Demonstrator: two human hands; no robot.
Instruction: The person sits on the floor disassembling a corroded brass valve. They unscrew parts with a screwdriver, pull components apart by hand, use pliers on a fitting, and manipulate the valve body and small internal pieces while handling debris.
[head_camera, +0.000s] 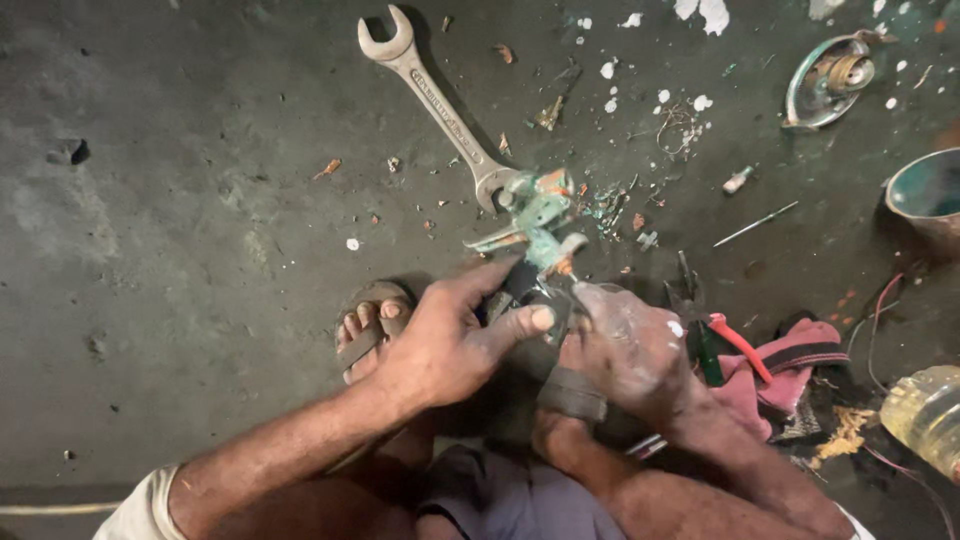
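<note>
The dark, dirty floor (180, 230) is dotted with small scraps. A big wrench (440, 108) lies on it, touching the green metal part (535, 225). The left hand (445, 340) wraps around that part from the side, thumb pressed on it. The right hand (630, 355) grips it from below, fingers curled tight, beside a pink rag (790, 365).

- The floor (180, 220) is rough, matt grey concrete, stained and flecked with white chips.
- The open-ended wrench (432, 100) is bare metal, dull silver, with a worn sheen.
- The metal part (535, 215) held by the hands is cast metal with chipped green paint and rusty orange patches.
- The left hand (440, 345) and right hand (630, 355) look grimy and dusty.
- The rag (790, 370) is soft pink cloth, soiled.
- The sandal strap (360, 345) is matt, worn rubber.
- The bottle (925, 415) is glossy clear plastic.
</note>
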